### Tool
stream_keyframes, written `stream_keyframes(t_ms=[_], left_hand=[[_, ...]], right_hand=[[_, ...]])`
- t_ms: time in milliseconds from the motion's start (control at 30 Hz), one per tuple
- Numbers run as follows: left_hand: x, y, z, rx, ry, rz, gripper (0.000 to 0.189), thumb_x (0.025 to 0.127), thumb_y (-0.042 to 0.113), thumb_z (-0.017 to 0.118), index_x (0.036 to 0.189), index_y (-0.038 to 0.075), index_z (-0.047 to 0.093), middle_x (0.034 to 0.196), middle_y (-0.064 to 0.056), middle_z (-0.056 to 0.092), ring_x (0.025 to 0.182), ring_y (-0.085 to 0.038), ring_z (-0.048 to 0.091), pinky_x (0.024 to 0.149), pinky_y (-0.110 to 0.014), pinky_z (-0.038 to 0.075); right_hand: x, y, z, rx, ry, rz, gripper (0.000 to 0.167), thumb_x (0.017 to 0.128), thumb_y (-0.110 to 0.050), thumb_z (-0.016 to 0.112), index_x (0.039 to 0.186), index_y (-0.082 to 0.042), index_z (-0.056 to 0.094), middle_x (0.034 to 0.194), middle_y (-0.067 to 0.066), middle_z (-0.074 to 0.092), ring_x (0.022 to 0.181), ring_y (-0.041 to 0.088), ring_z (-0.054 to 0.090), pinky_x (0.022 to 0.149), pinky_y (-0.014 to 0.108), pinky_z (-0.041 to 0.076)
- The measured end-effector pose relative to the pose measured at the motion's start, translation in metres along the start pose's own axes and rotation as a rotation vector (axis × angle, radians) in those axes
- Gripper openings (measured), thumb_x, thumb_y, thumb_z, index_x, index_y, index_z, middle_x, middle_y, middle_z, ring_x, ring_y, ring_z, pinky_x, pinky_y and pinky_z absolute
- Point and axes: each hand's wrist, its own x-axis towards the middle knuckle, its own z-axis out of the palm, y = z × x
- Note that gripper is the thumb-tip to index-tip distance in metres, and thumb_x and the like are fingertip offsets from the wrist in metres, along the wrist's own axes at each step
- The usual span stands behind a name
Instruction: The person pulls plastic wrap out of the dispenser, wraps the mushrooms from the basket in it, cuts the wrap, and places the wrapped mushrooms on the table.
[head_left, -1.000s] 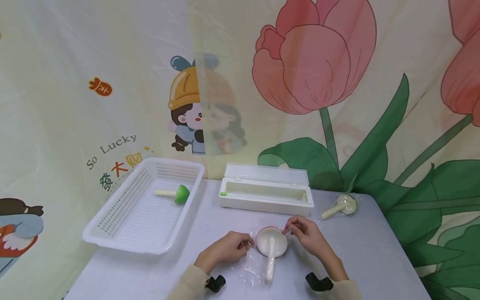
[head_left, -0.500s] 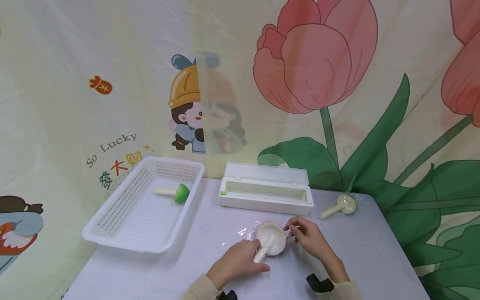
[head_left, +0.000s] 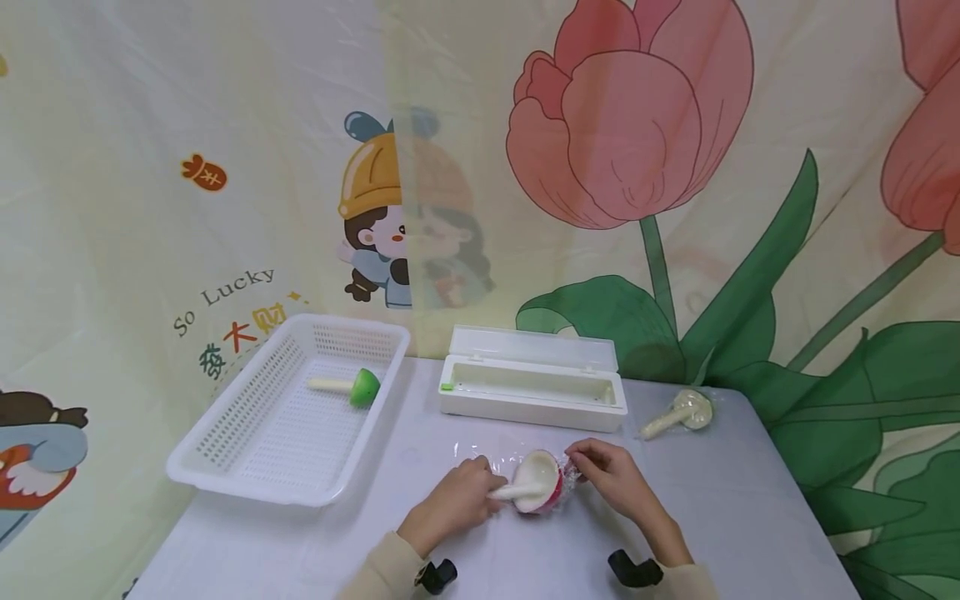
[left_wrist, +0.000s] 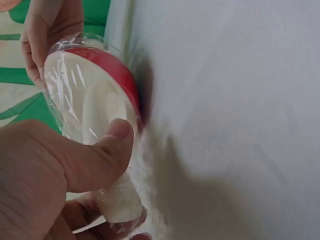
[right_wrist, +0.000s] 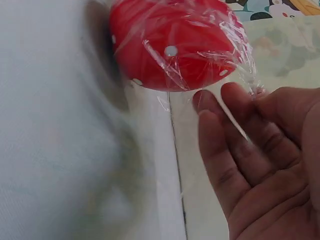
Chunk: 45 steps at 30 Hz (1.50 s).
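Note:
A toy mushroom (head_left: 538, 479) with a red, white-dotted cap and a cream stem is tilted between my hands, wrapped in a clear plastic bag (right_wrist: 245, 55). In the head view my left hand (head_left: 459, 502) holds the stem end. The left wrist view shows its thumb (left_wrist: 107, 155) pressing on the stem through the plastic, other fingers behind. My right hand (head_left: 617, 477) is at the cap side, pinching the gathered bag between thumb and forefinger; its other fingers extend below the red cap (right_wrist: 172, 55). The cap's dotted top is hidden from the head view.
A white perforated basket (head_left: 247, 479) at the left contains a green-capped mushroom (head_left: 363, 388). Behind my hands stands a white long box (head_left: 525, 406) with its lid raised. Another bagged mushroom (head_left: 686, 411) lies at the back right of the white-covered table (head_left: 735, 508).
My left hand has come onto the stem, which has swung from pointing toward me to pointing left. The mushroom has tilted, showing its red rim. My right hand stays by the cap.

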Motion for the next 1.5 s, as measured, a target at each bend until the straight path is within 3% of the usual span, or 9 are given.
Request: stream_keyframes(t_ms=[133, 233, 333, 567, 900, 1100, 1267, 1400, 1500], left_hand=[[0.003, -0.006, 0.000, -0.112, 0.021, -0.052, 0.044, 0.077, 0.023, 0.090, 0.116, 0.012, 0.073, 0.083, 0.005, 0.065, 0.072, -0.008, 0.053, 0.064, -0.025, 0.046], [0.006, -0.010, 0.002, -0.191, 0.067, -0.086, 0.038, 0.075, 0.019, 0.091, 0.105, 0.013, 0.068, 0.080, 0.006, 0.066, 0.071, -0.006, 0.055, 0.065, -0.026, 0.047], [0.007, -0.013, 0.004, -0.208, 0.084, -0.092, 0.030, 0.079, 0.016, 0.088, 0.099, 0.015, 0.066, 0.084, 0.004, 0.070, 0.073, -0.006, 0.057, 0.068, -0.026, 0.050], [0.006, -0.017, 0.002, -0.255, 0.008, -0.078, 0.017, 0.088, 0.014, 0.081, 0.101, 0.015, 0.070, 0.089, 0.003, 0.072, 0.074, -0.003, 0.056, 0.070, -0.023, 0.052], [0.007, -0.024, -0.008, -0.378, -0.081, -0.091, 0.016, 0.088, 0.012, 0.077, 0.104, 0.011, 0.077, 0.089, 0.008, 0.070, 0.075, -0.003, 0.055, 0.072, -0.022, 0.051], [0.008, -0.026, -0.004, -0.377, -0.063, -0.107, 0.019, 0.086, 0.008, 0.077, 0.105, 0.011, 0.074, 0.089, 0.004, 0.073, 0.077, -0.002, 0.060, 0.072, -0.022, 0.054], [0.007, -0.027, 0.000, -0.313, -0.022, -0.078, 0.024, 0.085, 0.011, 0.080, 0.108, 0.011, 0.074, 0.096, 0.001, 0.073, 0.087, -0.008, 0.064, 0.080, -0.026, 0.056], [0.005, -0.028, 0.001, -0.287, -0.008, -0.079, 0.033, 0.083, 0.016, 0.084, 0.113, 0.011, 0.073, 0.101, 0.000, 0.071, 0.090, -0.010, 0.064, 0.082, -0.028, 0.056], [0.006, -0.029, 0.003, -0.306, -0.014, -0.090, 0.036, 0.080, 0.012, 0.086, 0.114, 0.010, 0.073, 0.098, 0.001, 0.069, 0.087, -0.008, 0.060, 0.078, -0.025, 0.055]], right_hand=[[0.006, 0.007, 0.007, 0.051, -0.003, 0.037, 0.015, 0.100, -0.003, 0.062, 0.114, 0.004, 0.061, 0.095, 0.014, 0.071, 0.074, 0.014, 0.069, 0.063, 0.033, 0.061], [0.009, 0.010, 0.014, 0.061, 0.002, 0.059, 0.010, 0.100, 0.001, 0.060, 0.109, 0.001, 0.057, 0.092, 0.013, 0.068, 0.071, 0.016, 0.067, 0.059, 0.031, 0.060], [0.012, 0.010, 0.019, 0.016, 0.012, 0.045, 0.007, 0.101, 0.001, 0.060, 0.106, -0.003, 0.060, 0.089, 0.010, 0.065, 0.068, 0.017, 0.065, 0.059, 0.028, 0.058], [0.012, 0.004, 0.023, -0.073, 0.013, 0.035, 0.010, 0.099, -0.005, 0.065, 0.106, -0.009, 0.071, 0.082, 0.004, 0.063, 0.062, 0.015, 0.064, 0.061, 0.025, 0.058], [0.011, -0.009, 0.019, -0.061, -0.014, 0.038, 0.011, 0.099, -0.009, 0.067, 0.109, -0.007, 0.072, 0.085, 0.006, 0.066, 0.063, 0.018, 0.066, 0.061, 0.029, 0.060], [0.013, -0.006, 0.022, -0.096, -0.031, 0.051, 0.010, 0.099, -0.009, 0.067, 0.107, -0.010, 0.073, 0.082, 0.004, 0.067, 0.065, 0.017, 0.064, 0.061, 0.026, 0.058], [0.011, -0.004, 0.022, -0.125, -0.034, 0.042, 0.013, 0.099, -0.013, 0.068, 0.110, -0.010, 0.073, 0.092, 0.004, 0.071, 0.073, 0.015, 0.067, 0.066, 0.024, 0.059], [0.009, -0.011, 0.017, -0.139, -0.038, 0.078, 0.032, 0.097, -0.027, 0.072, 0.124, -0.010, 0.068, 0.104, 0.006, 0.073, 0.083, 0.016, 0.069, 0.069, 0.028, 0.060], [0.008, -0.014, 0.014, -0.161, -0.110, 0.106, 0.046, 0.095, -0.025, 0.075, 0.135, -0.008, 0.059, 0.105, 0.006, 0.072, 0.091, 0.018, 0.069, 0.074, 0.033, 0.061]])
